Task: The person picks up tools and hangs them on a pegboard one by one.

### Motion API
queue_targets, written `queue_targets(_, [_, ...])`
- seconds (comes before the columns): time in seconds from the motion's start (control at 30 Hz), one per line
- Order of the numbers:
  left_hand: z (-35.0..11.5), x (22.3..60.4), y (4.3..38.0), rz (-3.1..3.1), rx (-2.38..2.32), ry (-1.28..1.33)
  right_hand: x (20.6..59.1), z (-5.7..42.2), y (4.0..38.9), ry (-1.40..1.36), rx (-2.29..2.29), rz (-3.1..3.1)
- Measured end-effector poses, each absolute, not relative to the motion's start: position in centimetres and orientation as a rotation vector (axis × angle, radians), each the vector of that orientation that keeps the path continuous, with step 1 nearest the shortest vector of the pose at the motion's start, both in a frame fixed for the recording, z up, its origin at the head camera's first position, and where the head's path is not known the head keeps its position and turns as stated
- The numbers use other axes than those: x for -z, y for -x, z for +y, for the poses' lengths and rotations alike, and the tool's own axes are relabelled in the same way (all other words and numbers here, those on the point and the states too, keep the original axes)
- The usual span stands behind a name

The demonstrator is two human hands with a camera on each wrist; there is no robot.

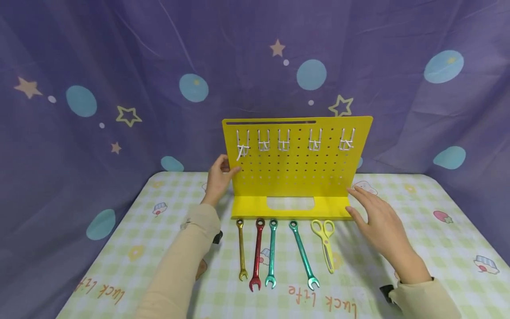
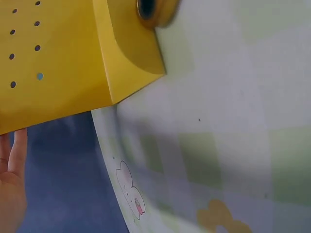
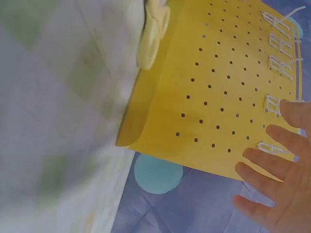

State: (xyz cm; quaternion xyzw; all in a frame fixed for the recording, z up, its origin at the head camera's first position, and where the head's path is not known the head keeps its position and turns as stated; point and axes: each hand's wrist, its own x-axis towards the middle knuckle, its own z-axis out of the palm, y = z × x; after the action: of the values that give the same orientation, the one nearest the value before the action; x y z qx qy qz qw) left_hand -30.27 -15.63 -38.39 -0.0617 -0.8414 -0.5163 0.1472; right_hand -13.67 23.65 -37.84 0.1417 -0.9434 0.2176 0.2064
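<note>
A yellow pegboard (image 1: pixel 295 177) stands upright on its base, with several white wire hooks (image 1: pixel 283 141) along its upper part. My left hand (image 1: pixel 219 179) grips the board's left edge, thumb over the front face and fingers behind. In the left wrist view, the fingers (image 2: pixel 18 155) show at that edge. Beside the board's lower right corner is my right hand (image 1: pixel 378 221), its fingers spread and holding nothing. The right wrist view has this hand (image 3: pixel 286 179) with fingers apart, overlapping the board's face.
In front of the base lie a gold wrench (image 1: pixel 241 252), a red wrench (image 1: pixel 257 257), two green wrenches, one more left (image 1: pixel 272 254) and one slanted (image 1: pixel 304 257), and yellow scissors (image 1: pixel 326 243). A checked cloth (image 1: pixel 159 248) covers the table; a purple curtain (image 1: pixel 247 57) hangs behind.
</note>
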Motion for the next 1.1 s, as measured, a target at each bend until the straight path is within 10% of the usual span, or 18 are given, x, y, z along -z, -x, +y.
queue_targets(1.1, [-15.5, 39.1, 30.2, -2.44, 1.352, 0.179, 41.0, 21.8, 12.9, -0.232, -1.162, -2.941])
